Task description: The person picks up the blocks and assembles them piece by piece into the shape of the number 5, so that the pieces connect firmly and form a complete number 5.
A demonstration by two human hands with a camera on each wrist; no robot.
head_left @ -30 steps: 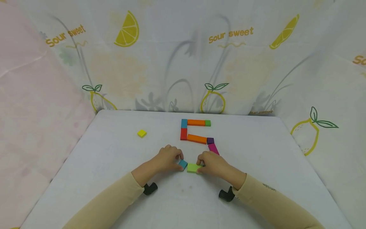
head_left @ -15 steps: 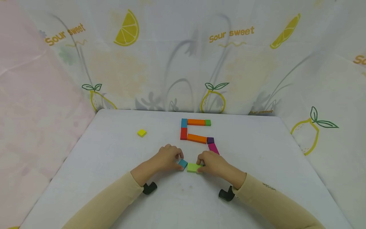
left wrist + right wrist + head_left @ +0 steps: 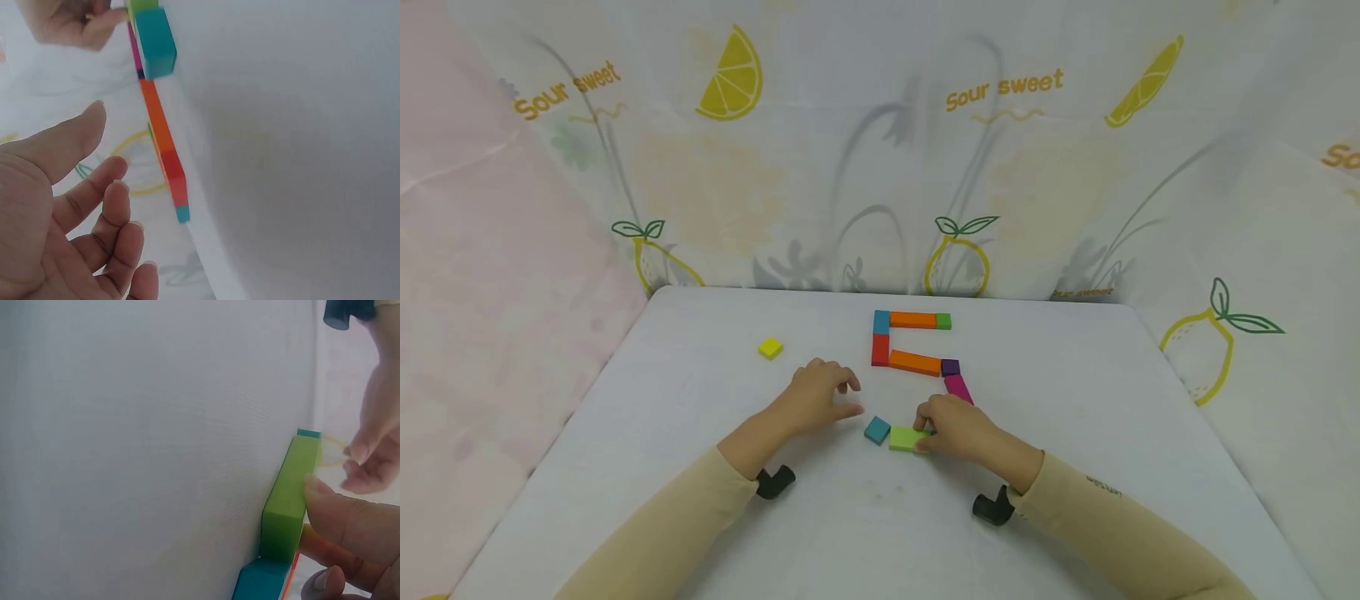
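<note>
My left hand (image 3: 816, 396) is off the table blocks, with its thumb and loosely bent fingers apart and nothing between them. Just right of it a small teal block (image 3: 877, 430) lies turned at an angle, close to the left end of a light green block (image 3: 907, 439). The right hand (image 3: 958, 429) pinches that green block between thumb and finger. In the right wrist view, another teal block (image 3: 261, 580) sits against the green block's near end; the head view largely hides it behind the right hand. A magenta block (image 3: 958, 389) lies just beyond the right hand.
Farther back, blocks form a bent line: green (image 3: 943, 321), orange (image 3: 913, 320), blue (image 3: 882, 322), red (image 3: 880, 350), a second orange block (image 3: 915, 362) and purple (image 3: 951, 367). A yellow block (image 3: 771, 348) lies alone to the left. The white table (image 3: 1075, 358) meets a printed cloth behind.
My left hand has let go of the small teal block and moved left and back from it. The right hand stays on the green block.
</note>
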